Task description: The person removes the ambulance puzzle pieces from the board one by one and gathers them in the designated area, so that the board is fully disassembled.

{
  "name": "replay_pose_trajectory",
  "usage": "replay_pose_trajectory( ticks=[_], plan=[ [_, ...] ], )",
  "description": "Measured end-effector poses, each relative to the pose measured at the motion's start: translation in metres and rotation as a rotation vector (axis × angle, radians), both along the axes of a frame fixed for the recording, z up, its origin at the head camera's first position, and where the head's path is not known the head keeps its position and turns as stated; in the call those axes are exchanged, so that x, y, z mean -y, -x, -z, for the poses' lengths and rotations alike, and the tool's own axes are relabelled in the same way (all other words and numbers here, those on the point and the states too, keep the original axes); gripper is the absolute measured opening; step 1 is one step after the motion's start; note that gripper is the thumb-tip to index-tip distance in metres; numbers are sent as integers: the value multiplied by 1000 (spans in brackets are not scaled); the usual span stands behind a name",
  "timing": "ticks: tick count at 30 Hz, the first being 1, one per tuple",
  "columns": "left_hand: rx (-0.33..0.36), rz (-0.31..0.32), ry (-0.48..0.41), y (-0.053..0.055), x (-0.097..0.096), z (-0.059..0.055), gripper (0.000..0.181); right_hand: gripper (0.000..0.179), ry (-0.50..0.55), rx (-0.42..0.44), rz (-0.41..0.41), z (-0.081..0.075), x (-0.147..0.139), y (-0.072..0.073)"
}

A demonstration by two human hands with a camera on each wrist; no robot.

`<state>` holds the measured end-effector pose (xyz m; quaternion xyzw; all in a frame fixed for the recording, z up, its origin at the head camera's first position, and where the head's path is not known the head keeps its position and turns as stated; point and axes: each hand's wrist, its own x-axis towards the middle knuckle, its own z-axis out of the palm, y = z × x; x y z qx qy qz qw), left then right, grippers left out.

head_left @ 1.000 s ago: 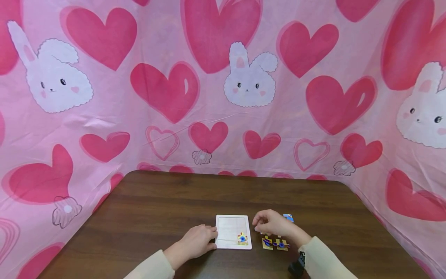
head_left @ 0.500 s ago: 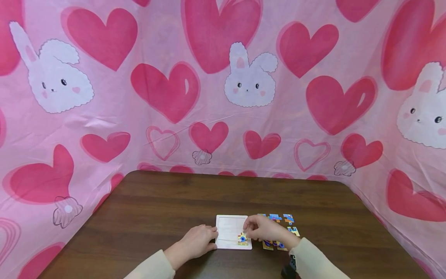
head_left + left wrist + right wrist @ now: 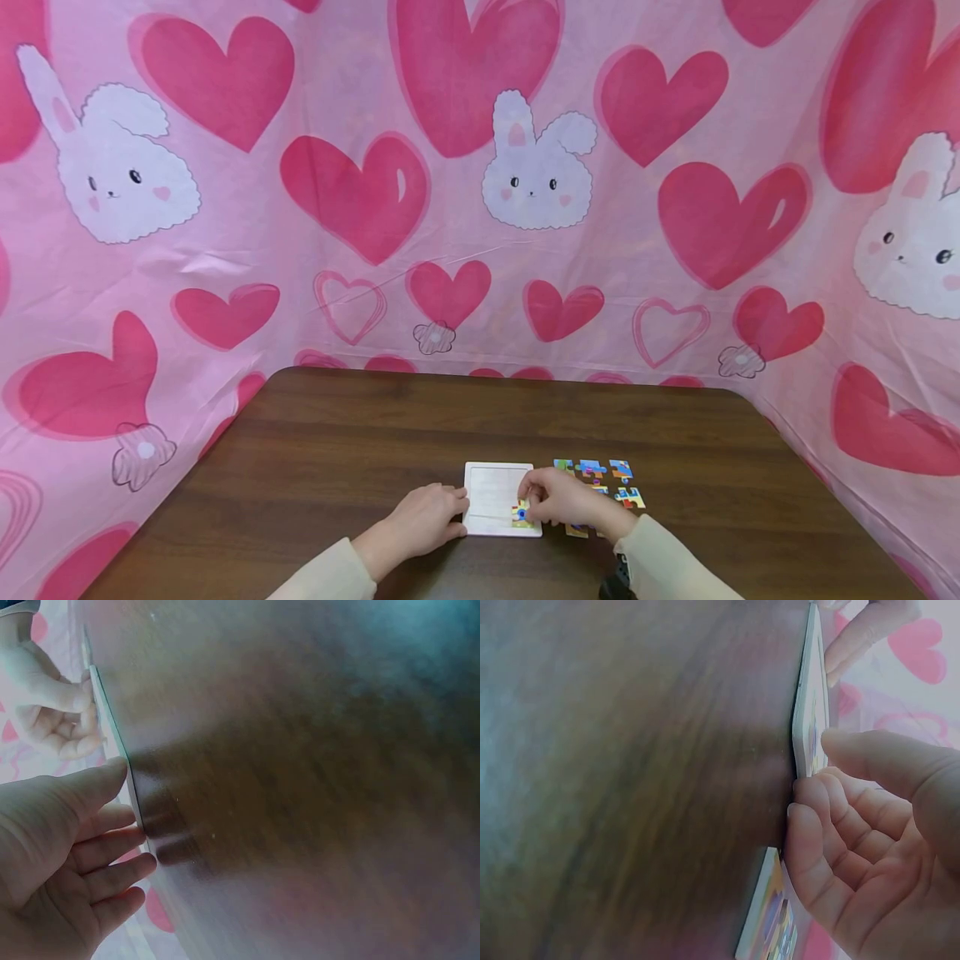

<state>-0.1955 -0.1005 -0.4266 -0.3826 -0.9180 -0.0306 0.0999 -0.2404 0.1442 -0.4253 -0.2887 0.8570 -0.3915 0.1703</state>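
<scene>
A shallow white puzzle tray (image 3: 491,528) lies on the table, a yellow, red and blue puzzle piece (image 3: 520,517) in its near right corner. My left hand (image 3: 426,518) rests at the tray's left edge, fingertips against the rim; the left wrist view shows these fingers (image 3: 112,859) extended along it. My right hand (image 3: 562,496) reaches over the tray's right side, with thumb and forefinger at the corner piece. Seen from the right wrist, the thumb (image 3: 877,757) is straight, its tip at the tray's top, while the other fingers bend loosely beside the rim.
Several loose puzzle pieces lie right of the tray, among them a blue one (image 3: 590,468), an orange and blue one (image 3: 621,470) and a yellow one (image 3: 632,497). My right forearm partly covers others. A heart-and-bunny cloth (image 3: 450,208) hangs around the brown wooden table (image 3: 360,433).
My right hand has moved left from beside the loose pieces to the tray's near right corner, uncovering pieces at the back. My left hand has stayed at the tray's edge.
</scene>
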Motion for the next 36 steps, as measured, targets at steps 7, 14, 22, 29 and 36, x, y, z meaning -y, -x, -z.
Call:
replay_pose_trajectory(
  ticks=[7, 14, 22, 29, 36],
  plan=[
    [-5, 3, 1, 1, -1, 1, 16, 14, -33, -18, 10, -1, 2, -1],
    [-20, 17, -6, 2, -1, 2, 16, 15, -44, -23, 19, 0, 2, 0],
    [-11, 14, -6, 1, -1, 1, 16, 15, -28, -26, 17, 1, 2, 1],
    [-2, 10, -6, 1, -1, 1, 16, 14, -33, -49, 6, 0, 2, 1],
    [11, 6, -6, 1, -1, 1, 16, 12, -18, -99, -6, -2, 2, 3]
  ],
)
